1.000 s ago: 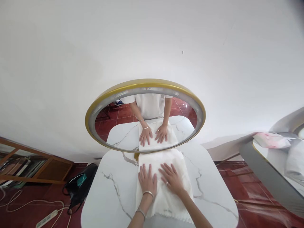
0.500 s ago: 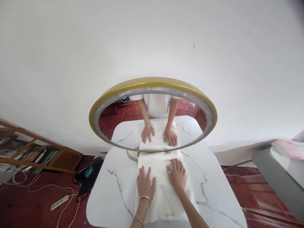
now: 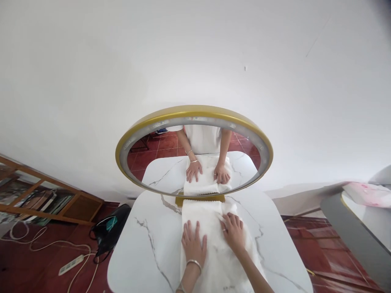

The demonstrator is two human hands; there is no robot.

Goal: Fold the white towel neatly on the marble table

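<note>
A white towel (image 3: 210, 260) with a wavy edge lies lengthwise on the table in front of me. Flat on its left half rests my left hand (image 3: 194, 242), fingers spread, a bracelet at the wrist. My right hand (image 3: 234, 232) is on the towel's right side with its fingers bent, and a raised fold of cloth shows by the thumb. Just past the towel's far edge stands a round gold-rimmed mirror (image 3: 195, 156) on a gold base (image 3: 180, 201). Both hands and the towel are reflected in it.
The white marble-patterned table (image 3: 140, 252) has rounded corners and stands near a white wall. To the left are a wooden bookcase (image 3: 82, 207), a black bag (image 3: 111, 228) and a power strip (image 3: 71, 264) with cables. On the right, a second table (image 3: 354, 228) bears a pink-and-white packet (image 3: 366, 194).
The towel has shifted towards me and slightly right, uncovering the mirror's gold base. Both hands moved with it. My right hand's fingers have drawn in, bunching the cloth.
</note>
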